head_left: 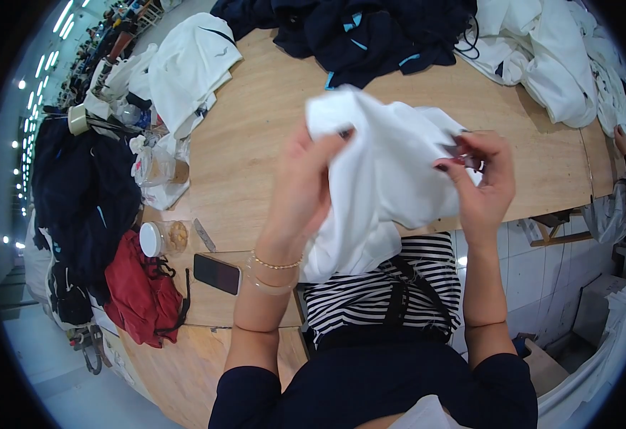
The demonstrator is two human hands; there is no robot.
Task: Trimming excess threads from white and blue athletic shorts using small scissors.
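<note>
A white garment (384, 164) hangs bunched in front of me, over the table's near edge and partly over my lap. My left hand (302, 182) is closed on its upper left part, thumb on top of the cloth; motion blurs the fabric there. At the garment's right edge, my right hand (488, 171) is closed round small thread snips (455, 149), their dark pointed blades toward the cloth. The fingers partly hide the snips, and I cannot tell whether the blades touch the fabric.
On the wooden table (256, 143) lie dark navy garments (377, 36), a white garment pile (542, 57) and another white garment (191, 68). At left are a phone (217, 274), a jar (173, 237), a box-cutter knife (203, 236) and a red bag (141, 293). Another person's hand (624, 143) shows far right.
</note>
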